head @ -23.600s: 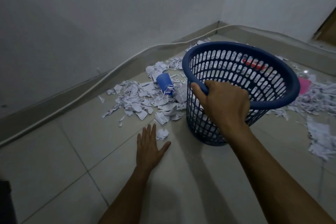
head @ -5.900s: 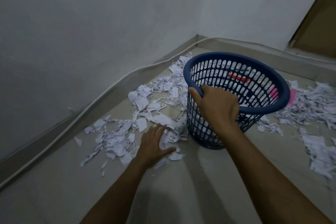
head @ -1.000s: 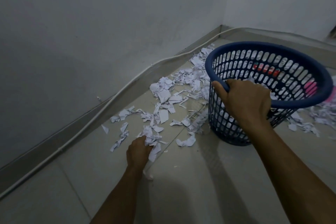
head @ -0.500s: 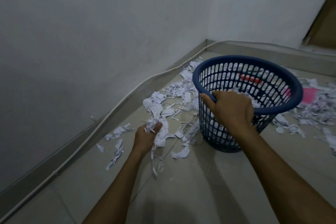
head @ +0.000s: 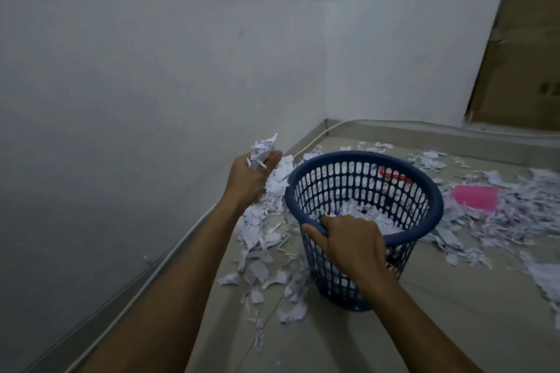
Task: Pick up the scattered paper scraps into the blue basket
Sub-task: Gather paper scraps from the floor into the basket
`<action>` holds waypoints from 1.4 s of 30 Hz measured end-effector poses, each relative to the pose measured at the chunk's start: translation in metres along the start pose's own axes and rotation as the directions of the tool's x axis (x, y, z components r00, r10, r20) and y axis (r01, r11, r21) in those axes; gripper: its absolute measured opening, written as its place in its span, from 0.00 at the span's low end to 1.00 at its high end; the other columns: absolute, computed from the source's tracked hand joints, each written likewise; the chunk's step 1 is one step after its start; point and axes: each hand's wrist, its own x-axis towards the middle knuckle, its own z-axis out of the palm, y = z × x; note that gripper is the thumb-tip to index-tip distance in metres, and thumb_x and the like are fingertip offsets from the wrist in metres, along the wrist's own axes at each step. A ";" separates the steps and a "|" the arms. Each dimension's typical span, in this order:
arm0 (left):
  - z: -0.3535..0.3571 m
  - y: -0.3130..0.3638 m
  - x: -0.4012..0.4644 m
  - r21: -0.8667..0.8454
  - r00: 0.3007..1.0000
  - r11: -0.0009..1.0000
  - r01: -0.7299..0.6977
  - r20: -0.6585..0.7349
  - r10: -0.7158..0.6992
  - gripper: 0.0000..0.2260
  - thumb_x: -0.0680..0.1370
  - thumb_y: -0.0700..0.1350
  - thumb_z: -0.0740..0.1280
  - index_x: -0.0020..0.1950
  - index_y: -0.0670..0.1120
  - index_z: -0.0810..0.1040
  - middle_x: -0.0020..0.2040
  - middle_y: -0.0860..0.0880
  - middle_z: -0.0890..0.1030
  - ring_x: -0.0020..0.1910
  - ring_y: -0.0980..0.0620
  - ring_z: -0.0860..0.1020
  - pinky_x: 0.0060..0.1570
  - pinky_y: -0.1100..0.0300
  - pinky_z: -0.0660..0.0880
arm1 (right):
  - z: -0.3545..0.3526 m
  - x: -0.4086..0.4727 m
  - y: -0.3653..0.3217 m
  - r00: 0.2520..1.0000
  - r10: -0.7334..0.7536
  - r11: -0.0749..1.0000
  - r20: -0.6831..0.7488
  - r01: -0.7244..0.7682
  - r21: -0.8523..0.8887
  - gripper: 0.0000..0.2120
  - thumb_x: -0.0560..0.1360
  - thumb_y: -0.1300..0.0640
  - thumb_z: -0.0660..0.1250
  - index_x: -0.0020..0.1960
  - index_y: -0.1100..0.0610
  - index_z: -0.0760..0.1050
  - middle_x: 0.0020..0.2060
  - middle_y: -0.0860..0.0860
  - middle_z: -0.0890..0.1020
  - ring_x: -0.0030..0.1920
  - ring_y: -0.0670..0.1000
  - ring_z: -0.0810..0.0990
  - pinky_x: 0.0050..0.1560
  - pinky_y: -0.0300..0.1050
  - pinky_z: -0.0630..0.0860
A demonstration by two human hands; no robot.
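Along the left, a white cable (head: pixel 169 254) runs at the foot of the grey wall (head: pixel 136 85), following the skirting toward the room's corner.

The left hand (head: pixel 251 179) is raised off the floor, just left of the blue basket (head: pixel 430 200) and about level with its rim. Its fingers and thumb are curled tightly round a bunch of paper scraps (head: pixel 263 151); crumpled white pieces stick up above the thumb and more hang down below the palm. The hand is beside the basket, not over its opening.

Beneath and beyond that hand, loose paper scraps on the floor (head: pixel 260 269) lie between the wall and the basket, some touching the basket's base, a few thin strips trailing nearer the camera on the tiled floor (head: pixel 454 312).

The basket stands upright on the floor. White scraps already lie inside it, and a red item (head: pixel 394 175) shows through or at the far wall; what it is cannot be told.

The right hand (head: pixel 354 244) grips the basket's near rim, fingers wrapped over the edge into the inside and the thumb stretched along the rim to the left.

To the right of the basket, a broad spread of scraps (head: pixel 509 215) covers the floor, with a pink sheet (head: pixel 475 197) lying among them. A brown panel (head: pixel 521 54) leans against the far wall at the upper right.
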 end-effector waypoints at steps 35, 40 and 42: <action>0.006 -0.079 0.017 0.461 0.996 0.887 -0.006 0.085 -0.038 0.27 0.77 0.54 0.70 0.74 0.51 0.68 0.72 0.45 0.69 0.68 0.44 0.71 0.68 0.43 0.69 | 0.015 -0.001 -0.061 0.990 0.001 1.000 -0.142 -0.003 -0.019 0.25 0.74 0.31 0.65 0.28 0.49 0.75 0.21 0.47 0.74 0.20 0.48 0.72 0.27 0.39 0.57; 0.007 -0.084 0.016 0.422 0.994 0.907 -0.018 0.104 -0.029 0.17 0.79 0.48 0.69 0.67 0.47 0.78 0.65 0.46 0.79 0.55 0.48 0.80 0.56 0.55 0.76 | 0.013 -0.003 -0.058 0.992 -0.033 0.999 -0.124 0.034 0.005 0.27 0.79 0.31 0.53 0.40 0.49 0.78 0.31 0.48 0.80 0.30 0.51 0.79 0.32 0.43 0.63; 0.008 -0.082 0.013 0.392 0.996 0.920 -0.020 0.087 -0.015 0.14 0.80 0.46 0.68 0.65 0.47 0.79 0.62 0.47 0.81 0.50 0.52 0.79 0.52 0.59 0.75 | 0.011 -0.003 -0.057 0.997 -0.037 0.999 -0.073 0.040 0.036 0.27 0.80 0.31 0.49 0.45 0.49 0.78 0.36 0.49 0.81 0.35 0.51 0.79 0.35 0.45 0.64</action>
